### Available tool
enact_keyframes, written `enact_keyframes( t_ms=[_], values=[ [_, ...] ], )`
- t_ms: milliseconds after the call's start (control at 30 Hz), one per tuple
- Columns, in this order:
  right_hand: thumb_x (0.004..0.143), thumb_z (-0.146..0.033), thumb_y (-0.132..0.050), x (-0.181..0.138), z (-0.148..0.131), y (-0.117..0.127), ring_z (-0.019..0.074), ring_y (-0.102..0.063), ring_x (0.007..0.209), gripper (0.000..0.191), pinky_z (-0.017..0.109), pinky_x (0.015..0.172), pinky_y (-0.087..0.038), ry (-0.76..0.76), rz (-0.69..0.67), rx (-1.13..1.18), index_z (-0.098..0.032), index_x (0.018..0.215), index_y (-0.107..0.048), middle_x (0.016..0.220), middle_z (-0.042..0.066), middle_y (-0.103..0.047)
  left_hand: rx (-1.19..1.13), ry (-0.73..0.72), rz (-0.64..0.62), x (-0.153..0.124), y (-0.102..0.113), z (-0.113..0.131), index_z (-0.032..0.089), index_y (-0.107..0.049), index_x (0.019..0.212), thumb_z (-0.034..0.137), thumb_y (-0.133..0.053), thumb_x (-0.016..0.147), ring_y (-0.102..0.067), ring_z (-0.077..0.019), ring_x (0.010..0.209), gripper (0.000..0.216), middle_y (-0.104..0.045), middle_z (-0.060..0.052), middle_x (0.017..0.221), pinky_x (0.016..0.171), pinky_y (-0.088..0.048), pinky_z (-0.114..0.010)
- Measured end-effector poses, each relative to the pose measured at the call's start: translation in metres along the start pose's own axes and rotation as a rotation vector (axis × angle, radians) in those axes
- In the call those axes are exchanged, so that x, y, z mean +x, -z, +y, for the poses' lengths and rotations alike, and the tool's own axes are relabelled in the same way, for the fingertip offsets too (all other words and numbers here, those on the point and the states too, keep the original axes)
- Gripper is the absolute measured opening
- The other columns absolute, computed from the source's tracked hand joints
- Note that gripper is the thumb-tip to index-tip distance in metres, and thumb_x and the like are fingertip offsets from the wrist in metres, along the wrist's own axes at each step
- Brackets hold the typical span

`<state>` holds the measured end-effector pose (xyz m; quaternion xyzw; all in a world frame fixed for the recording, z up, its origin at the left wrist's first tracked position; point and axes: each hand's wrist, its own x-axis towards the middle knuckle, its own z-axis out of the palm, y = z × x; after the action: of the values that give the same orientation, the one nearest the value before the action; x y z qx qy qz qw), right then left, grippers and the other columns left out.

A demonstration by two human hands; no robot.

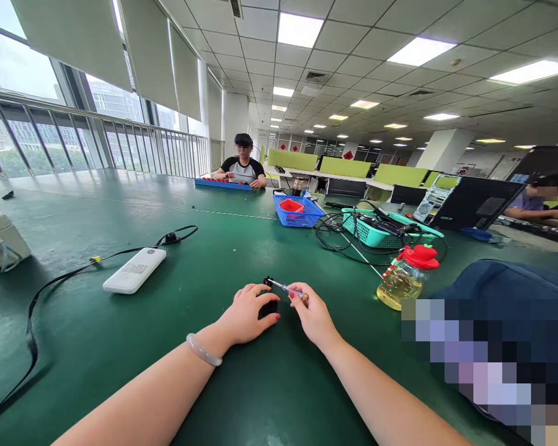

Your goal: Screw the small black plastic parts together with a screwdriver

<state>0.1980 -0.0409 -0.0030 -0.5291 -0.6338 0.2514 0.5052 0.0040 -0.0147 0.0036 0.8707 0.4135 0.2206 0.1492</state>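
My left hand (248, 313) is closed around a small black object (268, 308) on the green table, its kind not clear because the fingers cover much of it. In my right hand (314, 316), the thumb and fingers pinch a small screwdriver (287, 288) with a see-through handle. The metal shaft points left and away from me. Its tip meets a small black part (268, 281) just beyond my left fingers; whether that part joins the black object cannot be made out.
A white power bank (136, 270) and a black cable (65, 271) lie left. Rightward stand a red-lidded bottle (402, 282), a teal basket (367, 233) with cables, a blue basket (297, 217) and a dark blue bag (506, 297). A person (243, 167) sits across the table (204, 248).
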Motion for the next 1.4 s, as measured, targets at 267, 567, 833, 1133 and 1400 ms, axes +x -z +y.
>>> enact_keyframes(
  t_ms=[267, 567, 833, 1133, 1400],
  values=[
    [0.087, -0.056, -0.052, -0.003, -0.004, 0.003, 0.0185, -0.059, 0.066, 0.037, 0.028, 0.063, -0.045, -0.050, 0.069, 0.037, -0.021, 0.087, -0.064, 0.070, 0.002, -0.063, 0.110, 0.251, 0.120, 0.004, 0.002, -0.004, 0.024, -0.064, 0.104, 0.031, -0.053, 0.087, -0.053, -0.0265, 0.117, 0.021, -0.067, -0.005, 0.116, 0.107, -0.036, -0.048],
    [0.090, -0.054, -0.048, -0.006, -0.010, 0.007, 0.0179, -0.057, 0.068, 0.036, 0.027, 0.063, -0.044, 0.013, 0.187, 0.030, -0.022, 0.090, -0.063, 0.073, 0.002, -0.062, 0.112, 0.278, 0.121, 0.004, -0.001, -0.009, 0.022, -0.053, 0.131, 0.034, -0.056, 0.083, -0.049, -0.0281, 0.127, 0.050, -0.061, -0.008, 0.131, 0.112, -0.032, -0.046],
    [0.086, -0.062, -0.051, -0.002, -0.003, 0.004, 0.0199, -0.059, 0.067, 0.042, 0.029, 0.062, -0.045, -0.078, 0.121, 0.054, -0.022, 0.087, -0.064, 0.072, 0.004, -0.064, 0.112, 0.282, 0.113, 0.003, -0.003, -0.011, 0.025, -0.047, 0.137, 0.039, -0.055, 0.084, -0.046, -0.0292, 0.130, 0.055, -0.059, -0.009, 0.133, 0.112, -0.030, -0.048],
    [0.092, -0.058, -0.044, -0.007, -0.008, 0.008, 0.0158, -0.050, 0.059, 0.042, 0.028, 0.060, -0.041, 0.020, 0.254, 0.163, -0.021, 0.077, -0.058, 0.060, -0.001, -0.050, 0.103, 0.205, 0.049, 0.001, 0.000, -0.007, 0.036, -0.049, 0.136, 0.051, -0.060, 0.082, -0.039, -0.0311, 0.133, 0.057, -0.053, -0.006, 0.138, 0.112, -0.024, -0.057],
    [0.091, -0.059, -0.047, -0.005, -0.004, 0.007, 0.0157, -0.051, 0.059, 0.042, 0.029, 0.061, -0.043, 0.028, 0.287, 0.203, -0.021, 0.079, -0.060, 0.060, -0.001, -0.051, 0.087, 0.163, -0.001, 0.001, 0.000, -0.006, 0.037, -0.056, 0.127, 0.050, -0.058, 0.084, -0.038, -0.0313, 0.134, 0.045, -0.051, -0.006, 0.140, 0.113, -0.018, -0.062]
  ],
)
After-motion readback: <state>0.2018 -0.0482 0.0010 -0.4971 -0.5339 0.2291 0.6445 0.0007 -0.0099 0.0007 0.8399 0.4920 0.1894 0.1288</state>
